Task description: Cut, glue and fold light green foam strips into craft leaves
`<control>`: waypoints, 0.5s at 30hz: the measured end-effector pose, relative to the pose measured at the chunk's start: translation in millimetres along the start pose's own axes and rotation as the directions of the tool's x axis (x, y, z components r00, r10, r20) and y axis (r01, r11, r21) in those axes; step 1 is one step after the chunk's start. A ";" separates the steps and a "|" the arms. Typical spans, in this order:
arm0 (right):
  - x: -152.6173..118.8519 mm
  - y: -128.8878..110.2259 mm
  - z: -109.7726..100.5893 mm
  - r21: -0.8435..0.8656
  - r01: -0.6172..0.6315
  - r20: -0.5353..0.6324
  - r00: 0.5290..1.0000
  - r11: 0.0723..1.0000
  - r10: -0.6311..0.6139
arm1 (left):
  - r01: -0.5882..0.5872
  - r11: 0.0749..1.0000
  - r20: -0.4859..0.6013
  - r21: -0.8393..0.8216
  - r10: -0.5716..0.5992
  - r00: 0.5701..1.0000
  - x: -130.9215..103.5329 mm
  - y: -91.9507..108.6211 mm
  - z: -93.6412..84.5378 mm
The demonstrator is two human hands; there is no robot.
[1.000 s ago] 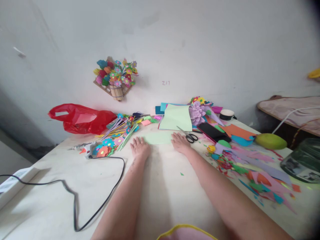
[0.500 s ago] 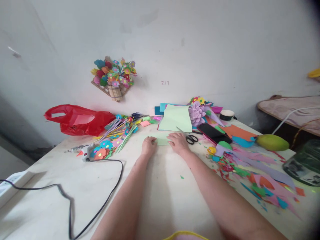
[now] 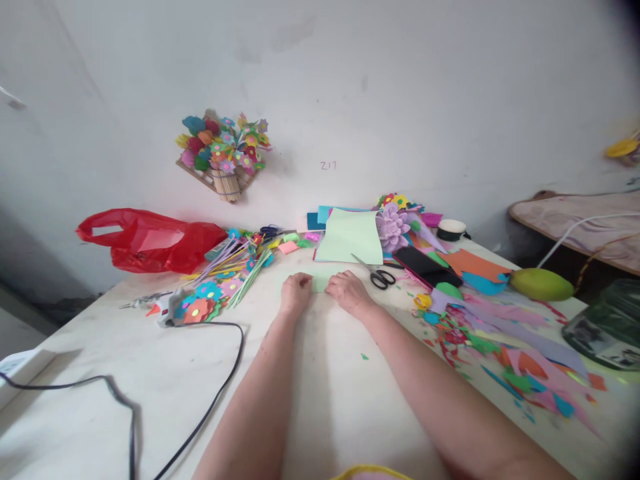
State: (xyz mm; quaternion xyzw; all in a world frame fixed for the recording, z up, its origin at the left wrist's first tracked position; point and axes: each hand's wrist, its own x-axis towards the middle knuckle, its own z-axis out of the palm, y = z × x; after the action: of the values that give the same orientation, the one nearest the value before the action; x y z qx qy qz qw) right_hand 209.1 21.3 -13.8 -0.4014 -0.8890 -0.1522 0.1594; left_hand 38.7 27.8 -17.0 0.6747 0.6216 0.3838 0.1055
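Fingers of left hand curled nearly closed at left part of green strip, centre of frame; pinch unclear. Right hand loosely bent, fingertips on strip's right part; thumb hidden, hold unclear. Scissors just right, blades overlapping green sheet above. Phone right of centre; red bag left.

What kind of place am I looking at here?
Probably a craft corner, perhaps in a home: scissors lie by pale green sheets, colourful scraps litter the table, and handmade-looking flowers hang on the wall.
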 end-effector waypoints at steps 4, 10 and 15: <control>1.9 -0.1 3.3 -0.019 0.010 -0.038 0.999 1.000 -0.010 | 0.021 1.000 0.072 -0.018 -0.020 0.997 0.4 -3.4 -5.1; 4.3 0.9 2.7 -0.056 0.071 -0.024 0.997 0.996 -0.072 | 0.053 0.995 0.133 -0.082 -0.042 0.990 2.6 -6.1 -6.6; 6.4 -0.5 -0.5 -0.085 0.098 0.011 0.995 0.991 -0.098 | -0.008 0.999 0.144 -0.041 0.014 0.989 1.8 -4.6 -9.2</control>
State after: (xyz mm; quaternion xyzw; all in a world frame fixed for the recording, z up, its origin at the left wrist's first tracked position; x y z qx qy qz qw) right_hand 204.8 25.0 -10.8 -0.3642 -0.9008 -0.1965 0.1315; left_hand 29.1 27.3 -12.9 0.7018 0.6008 0.3470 0.1618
